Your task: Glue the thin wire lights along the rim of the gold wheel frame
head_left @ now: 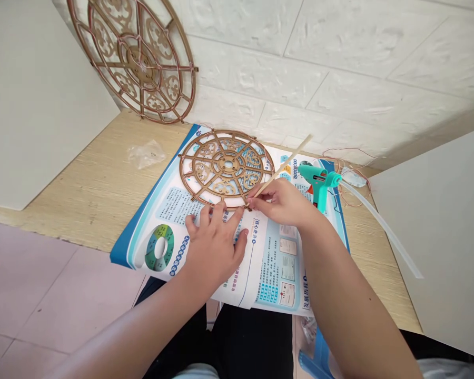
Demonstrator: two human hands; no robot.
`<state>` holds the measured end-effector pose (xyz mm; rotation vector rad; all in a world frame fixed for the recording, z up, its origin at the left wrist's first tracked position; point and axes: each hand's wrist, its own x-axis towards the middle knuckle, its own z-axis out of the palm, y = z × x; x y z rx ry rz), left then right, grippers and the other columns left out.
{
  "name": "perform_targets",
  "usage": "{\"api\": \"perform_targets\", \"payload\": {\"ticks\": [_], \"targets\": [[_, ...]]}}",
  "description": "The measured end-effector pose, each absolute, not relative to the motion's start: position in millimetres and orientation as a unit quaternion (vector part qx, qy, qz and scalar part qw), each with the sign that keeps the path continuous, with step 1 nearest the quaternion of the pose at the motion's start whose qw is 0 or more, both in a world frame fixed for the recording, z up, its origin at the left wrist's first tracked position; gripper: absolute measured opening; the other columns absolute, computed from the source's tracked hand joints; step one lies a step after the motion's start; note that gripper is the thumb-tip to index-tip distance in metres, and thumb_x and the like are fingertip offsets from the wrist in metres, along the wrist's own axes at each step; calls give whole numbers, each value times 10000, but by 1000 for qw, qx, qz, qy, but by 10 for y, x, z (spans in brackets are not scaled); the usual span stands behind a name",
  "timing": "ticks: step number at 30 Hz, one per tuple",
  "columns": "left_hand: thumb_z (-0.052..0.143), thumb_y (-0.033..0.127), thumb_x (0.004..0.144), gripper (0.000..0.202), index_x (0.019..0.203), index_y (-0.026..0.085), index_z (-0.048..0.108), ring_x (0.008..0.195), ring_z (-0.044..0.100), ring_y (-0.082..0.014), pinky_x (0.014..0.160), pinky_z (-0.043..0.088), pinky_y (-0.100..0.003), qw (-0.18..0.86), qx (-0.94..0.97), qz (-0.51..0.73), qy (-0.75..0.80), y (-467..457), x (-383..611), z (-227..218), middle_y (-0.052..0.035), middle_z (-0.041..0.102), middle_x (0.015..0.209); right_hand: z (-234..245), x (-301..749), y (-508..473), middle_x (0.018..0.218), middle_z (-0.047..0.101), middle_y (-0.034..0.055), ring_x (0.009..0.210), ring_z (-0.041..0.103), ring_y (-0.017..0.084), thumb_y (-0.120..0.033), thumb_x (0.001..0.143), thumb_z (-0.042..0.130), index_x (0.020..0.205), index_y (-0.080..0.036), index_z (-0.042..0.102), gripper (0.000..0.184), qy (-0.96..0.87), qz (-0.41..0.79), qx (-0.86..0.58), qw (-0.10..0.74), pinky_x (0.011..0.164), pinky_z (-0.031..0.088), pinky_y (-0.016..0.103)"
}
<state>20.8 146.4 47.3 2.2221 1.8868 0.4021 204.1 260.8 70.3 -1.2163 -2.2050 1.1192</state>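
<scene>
A brown laser-cut wooden wheel [226,167] lies flat on a printed blue-and-white sheet [260,252] on the desk. My left hand [215,243] rests palm-down on the sheet, fingers spread, its fingertips touching the wheel's near rim. My right hand [281,202] is closed in a pinch on a thin pale wooden stick [286,164], whose lower end meets the wheel's rim at the right and whose upper end slants up to the right.
A second, matching wheel [136,55] leans against the white brick wall at the back left. A teal glue gun [319,181] with a white glue stick [383,226] stands right of my hands. A clear plastic bag [146,153] lies left. White boards flank the desk.
</scene>
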Motion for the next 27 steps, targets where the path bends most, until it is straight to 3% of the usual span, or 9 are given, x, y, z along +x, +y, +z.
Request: {"api": "perform_targets", "payload": {"ticks": [11,27], "targets": [[409,427,1076,454,1469,317,607,1317,517,-419,1045,397,-739,97,750,148,637,1480,204,427,-162,567,1513,686,2051,2621,827,782,47,717,683,190,-326,902,672,761,-208,773,209,-782,396,-441,194,608,468,317],[408,413,1074,448,1455,318,624,1322,530,-429,1042,392,-753,80,749,155,639,1487,221,375,-164,577,1519,733,2017,2597,834,787,48,770,714,211,-337,916,649,740,-206,746,241,-788,380,-458,161,676,502,348]]}}
